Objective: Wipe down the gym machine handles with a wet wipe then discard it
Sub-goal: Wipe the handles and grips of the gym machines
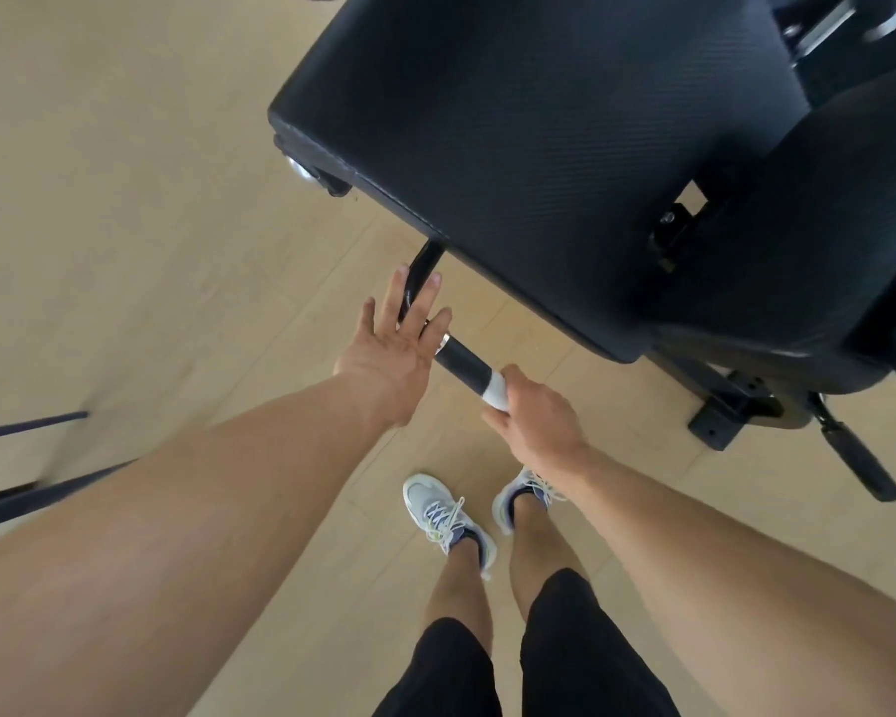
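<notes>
A black machine handle (462,363) juts out from under the black seat pad (528,147) toward me. My right hand (536,419) grips the near end of the handle with a white wet wipe (496,389) wrapped around it. My left hand (399,337) is spread with straight fingers over the bent black bar (419,271) where the handle meets the frame; whether it touches the bar I cannot tell.
A second black handle (857,460) sticks out low on the right beside the machine's foot bracket (720,424). A round back pad (823,240) is at the right. Dark bars (27,424) cross the wooden floor at the left. My feet (451,514) stand just below the handle.
</notes>
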The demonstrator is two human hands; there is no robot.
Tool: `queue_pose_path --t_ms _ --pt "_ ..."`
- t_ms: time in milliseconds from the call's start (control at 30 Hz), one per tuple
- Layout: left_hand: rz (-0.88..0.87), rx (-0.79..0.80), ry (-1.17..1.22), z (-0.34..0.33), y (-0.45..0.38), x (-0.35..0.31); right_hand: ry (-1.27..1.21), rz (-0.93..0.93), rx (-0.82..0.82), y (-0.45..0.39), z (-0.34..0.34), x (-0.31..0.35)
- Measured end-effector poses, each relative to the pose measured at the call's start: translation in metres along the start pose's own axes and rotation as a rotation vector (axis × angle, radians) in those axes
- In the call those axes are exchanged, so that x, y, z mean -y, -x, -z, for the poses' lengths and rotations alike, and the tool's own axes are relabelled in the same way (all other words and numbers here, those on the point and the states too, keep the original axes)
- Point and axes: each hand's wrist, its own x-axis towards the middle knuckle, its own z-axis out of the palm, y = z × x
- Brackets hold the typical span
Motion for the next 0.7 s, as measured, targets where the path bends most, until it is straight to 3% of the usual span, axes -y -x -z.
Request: queue_pose_path --t_ms 167,333,433,700 --pt "0.004 -0.025 -0.011 -0.002 -0.001 0.000 0.106 -0.167 0.118 0.019 -0.002 -0.033" --pt "-0.001 -0.030 -0.048 0.002 0.003 -0.001 -0.101 0.019 0.039 -0.027 0.010 0.037" --pt "-0.034 -0.027 -0.085 0.005 0.004 0.003 -0.214 0.020 0.019 -0.045 0.014 0.063" --pt "-0.074 0.066 0.017 0.010 0.001 0.010 -0.195 0.021 0.124 -0.009 0.008 0.000"
